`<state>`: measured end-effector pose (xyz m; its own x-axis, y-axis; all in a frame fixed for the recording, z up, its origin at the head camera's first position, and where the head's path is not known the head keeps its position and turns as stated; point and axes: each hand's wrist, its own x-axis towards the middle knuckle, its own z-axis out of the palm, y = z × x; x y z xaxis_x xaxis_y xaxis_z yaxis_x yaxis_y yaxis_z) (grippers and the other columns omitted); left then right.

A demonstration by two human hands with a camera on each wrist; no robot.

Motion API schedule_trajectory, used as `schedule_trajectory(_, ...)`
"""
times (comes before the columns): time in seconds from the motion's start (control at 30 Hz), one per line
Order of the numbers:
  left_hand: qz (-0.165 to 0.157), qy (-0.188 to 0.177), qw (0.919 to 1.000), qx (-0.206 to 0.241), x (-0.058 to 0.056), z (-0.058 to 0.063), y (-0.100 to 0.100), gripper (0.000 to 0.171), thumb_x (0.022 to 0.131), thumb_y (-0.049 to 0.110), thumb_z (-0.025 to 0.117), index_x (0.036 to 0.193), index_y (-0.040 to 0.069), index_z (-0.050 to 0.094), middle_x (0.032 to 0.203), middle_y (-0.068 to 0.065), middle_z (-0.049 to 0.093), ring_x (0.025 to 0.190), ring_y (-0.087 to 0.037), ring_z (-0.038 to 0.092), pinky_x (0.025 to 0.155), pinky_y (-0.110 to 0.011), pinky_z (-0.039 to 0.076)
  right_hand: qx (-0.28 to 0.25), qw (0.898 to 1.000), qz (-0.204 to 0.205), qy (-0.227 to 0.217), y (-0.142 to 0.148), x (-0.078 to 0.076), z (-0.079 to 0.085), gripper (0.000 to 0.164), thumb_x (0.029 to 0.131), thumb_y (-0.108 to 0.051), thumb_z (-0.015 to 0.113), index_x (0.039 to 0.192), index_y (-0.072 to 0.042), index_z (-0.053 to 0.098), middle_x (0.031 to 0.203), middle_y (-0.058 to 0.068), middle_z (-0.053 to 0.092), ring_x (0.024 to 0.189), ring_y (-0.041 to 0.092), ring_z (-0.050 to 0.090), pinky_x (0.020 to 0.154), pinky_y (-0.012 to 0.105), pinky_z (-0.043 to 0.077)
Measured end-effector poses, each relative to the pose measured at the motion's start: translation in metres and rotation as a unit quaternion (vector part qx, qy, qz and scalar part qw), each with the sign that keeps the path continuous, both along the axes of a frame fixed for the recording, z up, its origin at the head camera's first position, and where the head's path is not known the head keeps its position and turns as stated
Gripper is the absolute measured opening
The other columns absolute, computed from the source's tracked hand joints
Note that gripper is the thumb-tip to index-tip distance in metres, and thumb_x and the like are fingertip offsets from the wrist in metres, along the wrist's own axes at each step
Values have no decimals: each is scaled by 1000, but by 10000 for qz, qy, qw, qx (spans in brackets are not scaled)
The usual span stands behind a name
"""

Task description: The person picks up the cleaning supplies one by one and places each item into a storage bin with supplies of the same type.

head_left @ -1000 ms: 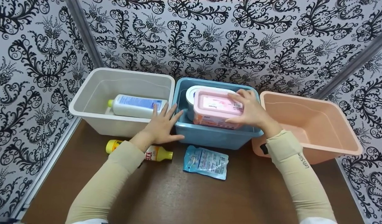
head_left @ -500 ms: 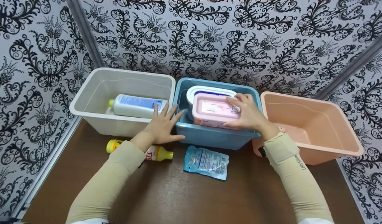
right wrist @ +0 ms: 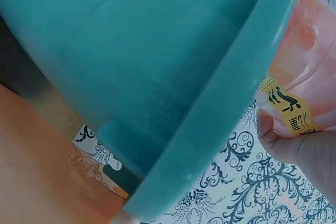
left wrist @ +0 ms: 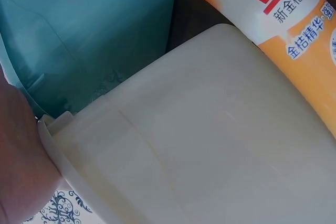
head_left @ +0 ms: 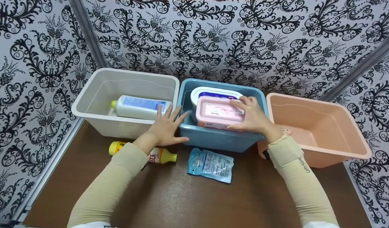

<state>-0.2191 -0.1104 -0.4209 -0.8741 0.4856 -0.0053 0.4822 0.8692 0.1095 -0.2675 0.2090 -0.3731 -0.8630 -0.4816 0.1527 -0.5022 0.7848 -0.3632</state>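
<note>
Pink tub point(head_left: 218, 111) sits lower than a second ago, in blue bin point(head_left: 215, 139) in front of white tub point(head_left: 216, 90), right hand point(head_left: 253, 116) gripping its right end, left hand point(head_left: 165, 127) spread-fingered at bin edge; one-ended grip could tilt and jam it.

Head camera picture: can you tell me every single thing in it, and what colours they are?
Grey bin: one, pale grey, left.
Blue bin: one, blue, middle.
Peach bin: one, peach, right.
White bottle: one, white, yellow-green cap, in grey bin.
Pink tub: one, pink, in blue bin.
White-lidded tub: one, white and purple-blue lid, behind pink tub.
Yellow bottle: one, yellow, on table, partly hidden.
Pouch: one, blue, on table.
Table: one, brown, underneath.
Walls: three, white with black swirls, around.
Strips: two, grey, wall corners.
Sleeves: two, beige, forearms.
Left hand: one, bare, over grey and blue rims.
Right hand: one, bare, gripping pink tub.
</note>
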Motion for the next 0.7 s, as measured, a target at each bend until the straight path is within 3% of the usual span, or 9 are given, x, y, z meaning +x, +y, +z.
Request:
schedule_trajectory(0.37,-56,22,9999,103,1,0,0,92,81,73,43,151,19,17,157,-15,11,143,-43,6,107,-70,0,-41,9999,48,112,0,-1,-8,97,54,-54,83,136,-14,50,136,20,42,123,36,31,104,55,32)
schedule_trajectory(0.7,-5,49,10000,40,0,-2,1,93,81,73,44,151,19,17,158,-15,11,143,-43,7,107,-70,2,74,10000,31,49,1,-3,-14,96,56,-55,82,136,-15,50,137,22,41,123,38,31,103,59,32)
